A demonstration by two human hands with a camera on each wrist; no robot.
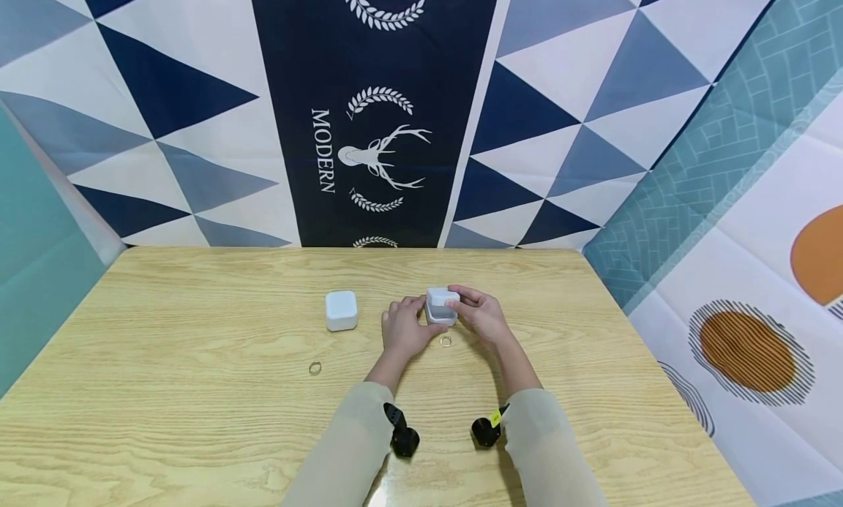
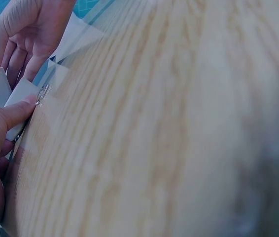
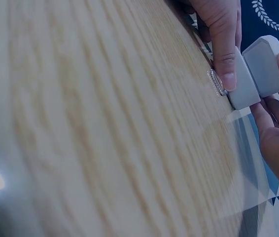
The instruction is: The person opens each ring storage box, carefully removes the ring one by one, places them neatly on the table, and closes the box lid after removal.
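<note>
A white ring box stands with its hinged lid raised on the wooden table. My left hand grips the base, its thumb along the near side. With thumb and fingers, my right hand pinches the lid from the right. Just in front of the box lies a ring, close to the left thumb; the right wrist view shows small bright stones along its band. The inside of the base is mostly hidden.
Left of the hands is a second white ring box, closed. Another ring lies nearer, on the left part of the table. Patterned cloth hangs behind the table's far edge.
</note>
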